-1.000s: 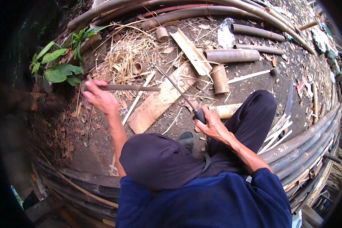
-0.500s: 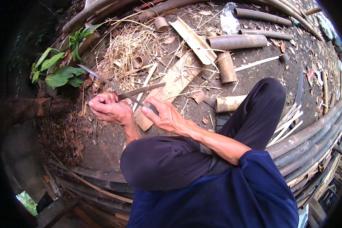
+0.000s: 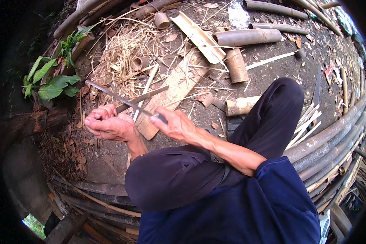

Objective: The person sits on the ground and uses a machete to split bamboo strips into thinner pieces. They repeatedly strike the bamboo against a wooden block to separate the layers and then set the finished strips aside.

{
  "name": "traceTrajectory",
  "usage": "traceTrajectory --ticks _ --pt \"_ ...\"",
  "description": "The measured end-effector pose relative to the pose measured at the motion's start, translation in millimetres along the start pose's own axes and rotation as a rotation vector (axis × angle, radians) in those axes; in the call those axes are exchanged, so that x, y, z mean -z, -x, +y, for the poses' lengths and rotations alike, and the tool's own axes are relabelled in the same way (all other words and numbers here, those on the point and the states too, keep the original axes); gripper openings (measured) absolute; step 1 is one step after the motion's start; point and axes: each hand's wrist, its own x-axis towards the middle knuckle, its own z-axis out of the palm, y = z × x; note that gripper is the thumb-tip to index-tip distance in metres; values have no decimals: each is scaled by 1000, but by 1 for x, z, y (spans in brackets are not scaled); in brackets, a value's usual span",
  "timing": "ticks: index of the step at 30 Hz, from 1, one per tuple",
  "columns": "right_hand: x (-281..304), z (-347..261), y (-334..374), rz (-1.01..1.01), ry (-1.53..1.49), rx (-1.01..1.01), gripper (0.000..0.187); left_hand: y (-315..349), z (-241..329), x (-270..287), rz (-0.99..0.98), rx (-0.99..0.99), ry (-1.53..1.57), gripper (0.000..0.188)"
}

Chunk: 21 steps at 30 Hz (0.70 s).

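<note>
My left hand (image 3: 112, 125) is closed, palm up, around one end of a dark-skinned bamboo strip (image 3: 151, 94). The strip's free end points up and right, over a wooden plank (image 3: 190, 72). In my right hand (image 3: 177, 127) is the dark handle of a long, thin-bladed knife (image 3: 106, 92). Its blade reaches up and left past my left fingers and crosses the strip close to where I hold it. Whether blade and strip touch I cannot tell. Fingers hide the gripped end of the strip.
Thin shavings (image 3: 124, 51) lie heaped beyond the plank. A split bamboo half (image 3: 199, 38), a thick bamboo length (image 3: 248, 37) and a short tube (image 3: 236, 67) lie ahead. A saw (image 3: 317, 86) and pale strips (image 3: 306, 126) are right of my knee; stacked poles (image 3: 333, 136) curve behind them.
The whole view has shifted slightly, with things now a little further left and up. Both hands keep their grips; the knife's blade now crosses the strip slightly nearer my left fingers.
</note>
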Motion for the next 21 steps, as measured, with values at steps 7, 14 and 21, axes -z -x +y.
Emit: traceTrajectory --ticks 7,14,21 --pt "3 100 -9 166 64 -167 51 -1 1 -3 39 15 -15 40" --pt "15 128 -15 251 112 -291 54 -13 1 5 -57 290 337 27" --pt "5 -20 7 151 -147 191 38 -8 -8 12 12 119 238 22"
